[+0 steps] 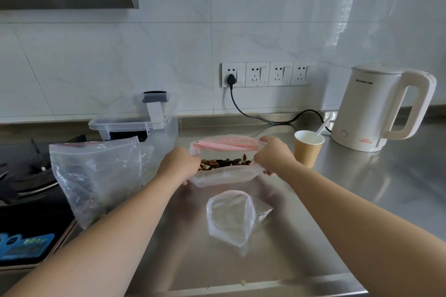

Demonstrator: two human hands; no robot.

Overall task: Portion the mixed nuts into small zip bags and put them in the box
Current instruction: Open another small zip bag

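1. The large zip bag of mixed nuts [225,171] sits at the centre of the frame on the steel counter [362,195], its mouth pulled wide so the brown and dark nuts show inside, its pink zip strip along the far edge
2. The left hand [177,164] grips the bag's left end, fingers curled round the plastic rim
3. The right hand [274,154] grips the right end in the same way, thumb on the far side and fingers folded under the near lip
4. Just below, toward the lower centre, a small zip bag [231,217] lies on the counter with its mouth propped open; it looks empty, though the clear plastic makes that hard to judge
5. To the left of centre another clear bag [96,178] with a red zip line stands crumpled near the counter's edge
6. Behind it, the clear plastic box [166,130] stands with its lid [135,113] resting tilted on top
7. Right of the hands is a paper cup [307,149] with a white spoon [322,126] in it
8. At the far right a white kettle [376,106] stands, and a black cord [260,117] runs along the counter up to the wall sockets [268,74]
9. A stove [31,171] fills the left edge
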